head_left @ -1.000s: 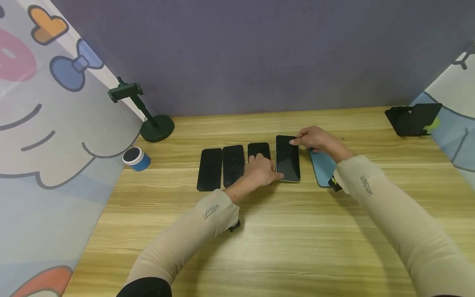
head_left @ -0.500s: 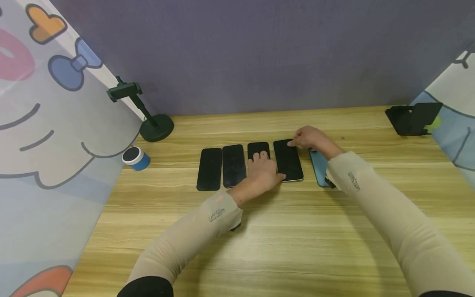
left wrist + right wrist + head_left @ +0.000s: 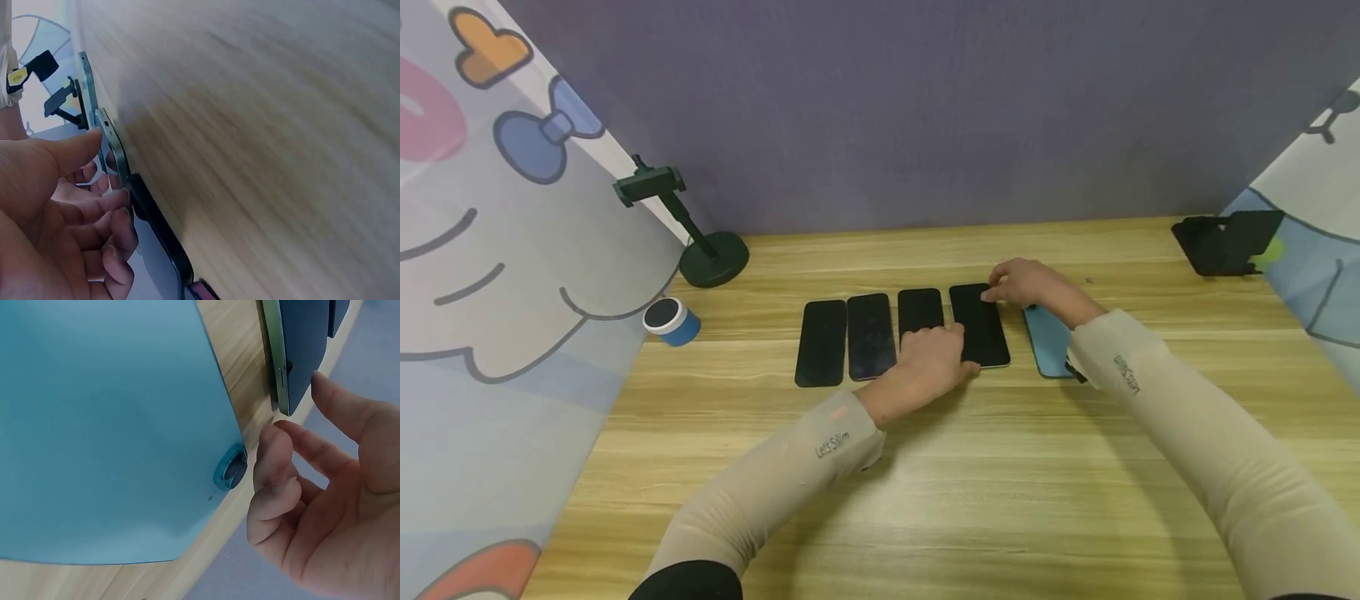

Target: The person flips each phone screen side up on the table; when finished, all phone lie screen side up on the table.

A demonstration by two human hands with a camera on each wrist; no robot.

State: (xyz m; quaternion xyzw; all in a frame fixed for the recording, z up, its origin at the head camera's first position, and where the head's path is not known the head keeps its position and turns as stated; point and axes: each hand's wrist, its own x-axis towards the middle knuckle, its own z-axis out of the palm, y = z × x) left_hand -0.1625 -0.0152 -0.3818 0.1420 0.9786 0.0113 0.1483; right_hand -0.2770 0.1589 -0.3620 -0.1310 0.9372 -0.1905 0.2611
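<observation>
Smartphones lie in a row on the table, most of them black. A black-screened smartphone [image 3: 983, 329], fourth from the left and slightly slanted, lies between both hands. My left hand [image 3: 928, 362] holds its lower left corner, thumb at the bottom edge and bent fingers by the left side. At its top right corner my right hand [image 3: 1026, 283] pinches it, thumb by the screen and curled fingers at the top edge. The left hand partly covers a third black phone [image 3: 920, 307]. A light blue phone [image 3: 112, 425] lies back up beneath the right wrist.
Two more black phones [image 3: 821, 343] lie at the left of the row. A dark green stand [image 3: 715, 258] and a blue-and-white jar [image 3: 673, 323] are at the table's left side. A black folding stand [image 3: 1225, 242] is at the far right, before the grey partition [image 3: 925, 117].
The fourth phone has shifted and turned to slant, its top now further left. My left fingers have drawn back from the third phone toward the fourth. The right hand stays at the top corner.
</observation>
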